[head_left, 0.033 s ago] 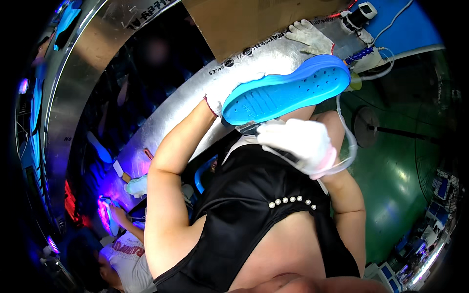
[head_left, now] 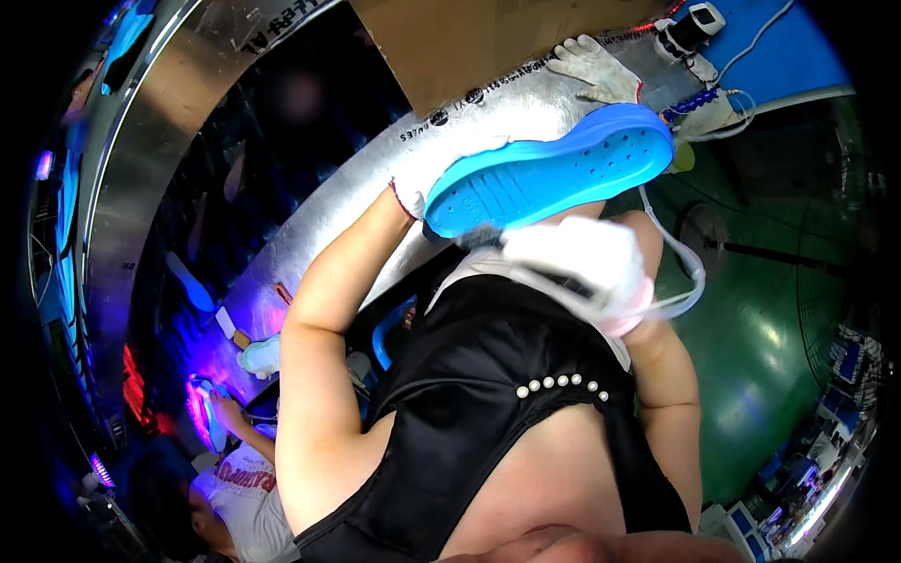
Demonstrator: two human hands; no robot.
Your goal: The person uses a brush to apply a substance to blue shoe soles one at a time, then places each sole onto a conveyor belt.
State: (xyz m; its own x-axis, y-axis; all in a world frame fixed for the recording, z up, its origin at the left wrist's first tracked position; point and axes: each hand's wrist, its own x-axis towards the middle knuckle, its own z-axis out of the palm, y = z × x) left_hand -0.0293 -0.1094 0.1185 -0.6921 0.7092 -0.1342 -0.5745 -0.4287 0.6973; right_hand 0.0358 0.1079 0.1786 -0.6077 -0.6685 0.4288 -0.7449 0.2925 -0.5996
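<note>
A blue shoe sole with a row of small holes at its wider end and raised ribs at the other is held up in front of me. My left hand, in a white glove, grips its near-left end and far side; the sole hides some of the fingers. Below the near edge, my right hand, also gloved in white and smeared by motion, is closed on a brush-like tool with a dark tip. That tip is at the sole's lower left edge. A pale flexible tube loops beside my right wrist.
Behind the sole, a curved metal worktop carries a loose white glove and a cardboard sheet. A black-and-white device and a blue jointed hose stand at the far right. At lower left a co-worker handles a lit sole.
My right hand and the tool have shifted slightly and blurred. The tube loop has swung to the right. The sole and my left hand have barely moved.
</note>
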